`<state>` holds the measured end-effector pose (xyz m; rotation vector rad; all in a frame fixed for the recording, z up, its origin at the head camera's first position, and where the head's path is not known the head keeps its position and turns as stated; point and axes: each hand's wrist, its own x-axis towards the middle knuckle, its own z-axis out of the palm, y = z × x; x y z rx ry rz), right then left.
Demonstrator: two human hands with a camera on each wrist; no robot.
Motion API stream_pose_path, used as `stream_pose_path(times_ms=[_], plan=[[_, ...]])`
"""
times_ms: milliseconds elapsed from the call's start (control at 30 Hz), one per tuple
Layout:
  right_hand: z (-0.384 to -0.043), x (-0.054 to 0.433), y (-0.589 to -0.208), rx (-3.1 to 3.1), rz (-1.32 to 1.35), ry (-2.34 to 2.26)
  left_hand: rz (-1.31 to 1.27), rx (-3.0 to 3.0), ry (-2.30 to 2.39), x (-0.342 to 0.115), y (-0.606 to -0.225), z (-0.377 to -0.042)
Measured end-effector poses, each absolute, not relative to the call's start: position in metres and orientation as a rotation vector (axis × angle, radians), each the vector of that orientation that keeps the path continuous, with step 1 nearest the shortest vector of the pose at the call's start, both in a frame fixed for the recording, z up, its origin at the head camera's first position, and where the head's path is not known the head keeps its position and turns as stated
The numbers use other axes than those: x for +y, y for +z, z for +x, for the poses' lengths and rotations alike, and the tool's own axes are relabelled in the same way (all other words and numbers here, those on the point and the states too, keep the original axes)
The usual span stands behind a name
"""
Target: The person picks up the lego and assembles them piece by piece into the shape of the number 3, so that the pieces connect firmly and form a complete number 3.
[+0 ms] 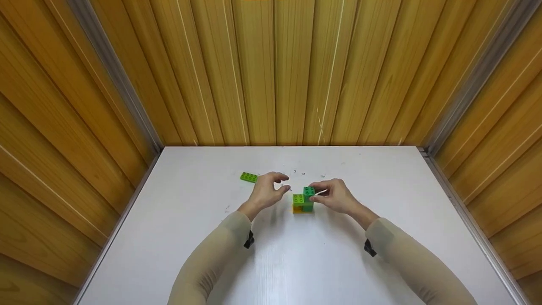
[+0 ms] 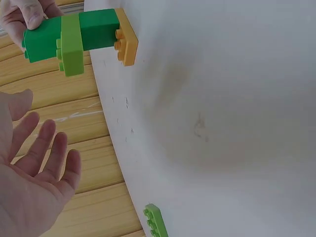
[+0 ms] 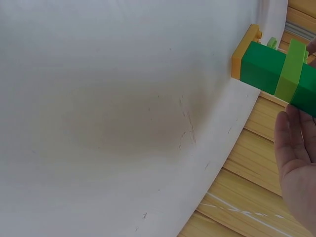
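Looking down from the head view, I see my right hand (image 1: 336, 197) pinching the top dark green brick (image 1: 309, 191) of a small brick stack (image 1: 303, 202) that stands near the middle of the white table (image 1: 296, 254). That stack has an orange plate (image 2: 127, 42) at the bottom, a dark green block above it, a light green plate (image 2: 71, 44) sticking out to one side, and the pinched brick on top. My left hand (image 1: 267, 191) sits just beside the stack on its left, apart from it, fingers spread and relaxed with nothing in them, as the left wrist view shows plainly. A loose light green brick (image 1: 249, 177) lies flat on the table farther left, behind that hand.
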<state>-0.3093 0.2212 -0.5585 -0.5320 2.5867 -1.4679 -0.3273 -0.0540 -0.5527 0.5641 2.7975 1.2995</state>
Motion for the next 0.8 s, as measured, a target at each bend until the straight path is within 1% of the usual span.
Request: stream_pose_path(times_ms=[267,600,800], plan=[[-0.307,0.221,-0.558,2.600,-0.521,-1.448,0.561,2.843,1.273,-0.073,-0.557,-0.337],[-0.304,0.220,-0.557,2.617,-0.485,-1.442,0.497,2.895,1.197,-0.090,-0.560,-0.349],[-0.306,0.220,-0.557,2.592,-0.551,-1.474,0.512,2.943,1.136,-0.102,-0.559,-0.356]])
